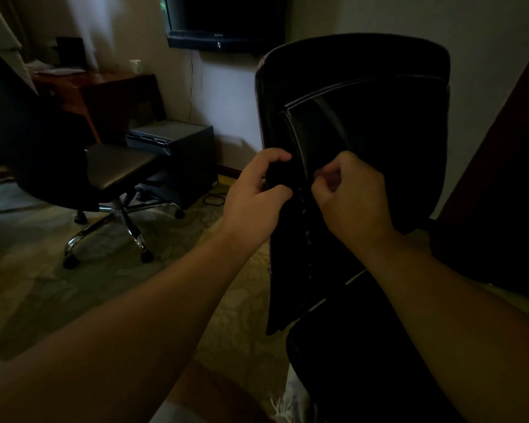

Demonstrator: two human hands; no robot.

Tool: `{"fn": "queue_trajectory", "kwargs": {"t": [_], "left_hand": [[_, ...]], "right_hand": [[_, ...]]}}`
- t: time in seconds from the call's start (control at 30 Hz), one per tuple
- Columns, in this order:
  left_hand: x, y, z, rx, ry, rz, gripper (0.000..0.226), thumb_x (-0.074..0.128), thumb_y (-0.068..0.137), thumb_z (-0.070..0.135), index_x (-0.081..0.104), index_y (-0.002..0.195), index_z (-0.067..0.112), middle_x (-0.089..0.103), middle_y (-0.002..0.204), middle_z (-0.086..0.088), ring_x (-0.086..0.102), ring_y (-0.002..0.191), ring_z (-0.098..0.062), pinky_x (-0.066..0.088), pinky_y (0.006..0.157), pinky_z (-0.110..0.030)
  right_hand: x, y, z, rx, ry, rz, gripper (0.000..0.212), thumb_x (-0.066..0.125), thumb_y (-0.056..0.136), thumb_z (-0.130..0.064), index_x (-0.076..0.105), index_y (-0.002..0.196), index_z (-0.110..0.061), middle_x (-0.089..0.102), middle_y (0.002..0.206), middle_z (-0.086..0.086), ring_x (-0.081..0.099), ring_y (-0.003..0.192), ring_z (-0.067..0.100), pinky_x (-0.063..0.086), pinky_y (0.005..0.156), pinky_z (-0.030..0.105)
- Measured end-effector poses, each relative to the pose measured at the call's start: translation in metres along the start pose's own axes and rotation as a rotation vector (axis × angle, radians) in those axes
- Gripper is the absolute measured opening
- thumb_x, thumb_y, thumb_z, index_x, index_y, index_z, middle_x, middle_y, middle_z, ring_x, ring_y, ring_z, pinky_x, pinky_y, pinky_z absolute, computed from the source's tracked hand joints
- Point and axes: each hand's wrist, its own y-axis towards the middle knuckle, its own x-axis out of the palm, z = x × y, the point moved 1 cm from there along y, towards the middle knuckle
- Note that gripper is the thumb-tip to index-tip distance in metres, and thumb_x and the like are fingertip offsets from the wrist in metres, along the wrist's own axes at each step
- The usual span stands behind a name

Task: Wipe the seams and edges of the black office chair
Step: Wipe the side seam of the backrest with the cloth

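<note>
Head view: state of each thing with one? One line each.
Black office chair: upright, backrest facing camera.
Left hand: grips the backrest's left edge.
Right hand: curled at the seam; what it holds is unclear.
Wall TV: screen dark.
Second chair: upright, unoccupied.

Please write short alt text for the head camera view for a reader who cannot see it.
Two hands work at the side seam of a black office chair: the left hand grips its edge, the right hand pinches at the seam. A second chair stands behind.
</note>
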Motion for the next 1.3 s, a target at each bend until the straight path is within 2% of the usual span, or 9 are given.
{"fn": "queue_trajectory", "kwargs": {"t": [0.13,0.23,0.37,0.5,0.6,0.77,0.87,1.0,1.3], "left_hand": [[-0.001,0.0,-0.001,0.001,0.007,0.008,0.045,0.06,0.075,0.012,0.063,0.111,0.039,0.068,0.101,0.004,0.069,0.085,-0.019,0.059,0.07,-0.036],[0.001,0.001,-0.001,-0.011,0.005,0.011,0.046,0.06,0.072,0.014,0.064,0.111,0.039,0.068,0.1,0.002,0.07,0.084,-0.022,0.059,0.073,-0.042],[-0.001,0.0,-0.001,-0.002,0.013,0.006,0.046,0.06,0.073,0.015,0.063,0.111,0.04,0.068,0.102,0.002,0.068,0.082,-0.017,0.054,0.066,-0.03],[0.0,0.003,-0.002,-0.005,0.013,0.002,0.046,0.06,0.073,0.013,0.063,0.112,0.039,0.068,0.101,0.001,0.068,0.078,-0.016,0.055,0.066,-0.031],[-0.001,0.002,-0.003,0.012,0.02,-0.002,0.047,0.06,0.074,0.012,0.062,0.112,0.039,0.068,0.102,0.0,0.069,0.08,-0.017,0.055,0.066,-0.032],[0.0,0.004,-0.002,-0.006,0.019,0.007,0.047,0.06,0.072,0.011,0.063,0.109,0.04,0.069,0.1,-0.002,0.07,0.083,-0.027,0.06,0.074,-0.049],[-0.002,0.003,-0.002,-0.004,0.038,0.004,0.047,0.059,0.072,0.012,0.063,0.111,0.039,0.068,0.102,-0.003,0.07,0.084,-0.027,0.06,0.074,-0.049],[0.0,0.004,-0.004,-0.014,0.024,0.002,0.047,0.06,0.072,0.011,0.063,0.109,0.04,0.068,0.104,-0.004,0.07,0.087,-0.031,0.059,0.078,-0.056],[-0.003,0.003,-0.003,0.006,0.032,-0.01,0.049,0.06,0.072,0.012,0.062,0.112,0.04,0.068,0.105,-0.006,0.069,0.089,-0.034,0.057,0.078,-0.06]], "right_hand": [[0.003,-0.001,-0.004,-0.06,0.016,-0.088,0.007,0.066,0.088,-0.021,0.06,0.091,-0.017,0.064,0.085,-0.002,0.063,0.078,0.013,0.056,0.07,0.036],[-0.003,0.007,0.003,0.024,0.013,0.02,0.009,0.065,0.088,-0.022,0.06,0.091,-0.015,0.065,0.086,-0.001,0.063,0.079,0.015,0.056,0.074,0.038],[0.0,0.003,-0.005,-0.085,-0.005,-0.105,0.008,0.066,0.089,-0.021,0.061,0.093,-0.016,0.065,0.087,-0.001,0.063,0.08,0.014,0.054,0.07,0.033],[-0.005,0.013,-0.002,-0.054,0.013,-0.021,0.008,0.065,0.088,-0.021,0.059,0.09,-0.016,0.065,0.085,0.0,0.063,0.078,0.015,0.055,0.07,0.037],[-0.002,0.007,-0.009,-0.138,0.005,-0.138,0.007,0.066,0.088,-0.019,0.061,0.092,-0.015,0.064,0.085,0.0,0.062,0.078,0.014,0.055,0.069,0.034],[-0.006,0.016,-0.004,-0.089,-0.02,-0.009,0.008,0.064,0.088,-0.022,0.058,0.089,-0.017,0.062,0.084,-0.003,0.062,0.079,0.015,0.05,0.067,0.029],[-0.002,0.011,-0.009,-0.155,-0.022,-0.125,0.006,0.065,0.088,-0.02,0.06,0.092,-0.016,0.061,0.084,-0.003,0.061,0.078,0.014,0.049,0.067,0.027],[-0.011,0.021,-0.003,-0.063,-0.012,-0.019,0.009,0.064,0.089,-0.02,0.055,0.089,-0.02,0.062,0.086,-0.003,0.062,0.081,0.014,0.052,0.072,0.03],[-0.007,0.021,-0.009,-0.082,-0.027,-0.042,0.008,0.064,0.088,-0.021,0.057,0.088,-0.019,0.061,0.082,-0.004,0.061,0.076,0.012,0.048,0.066,0.025]]}}
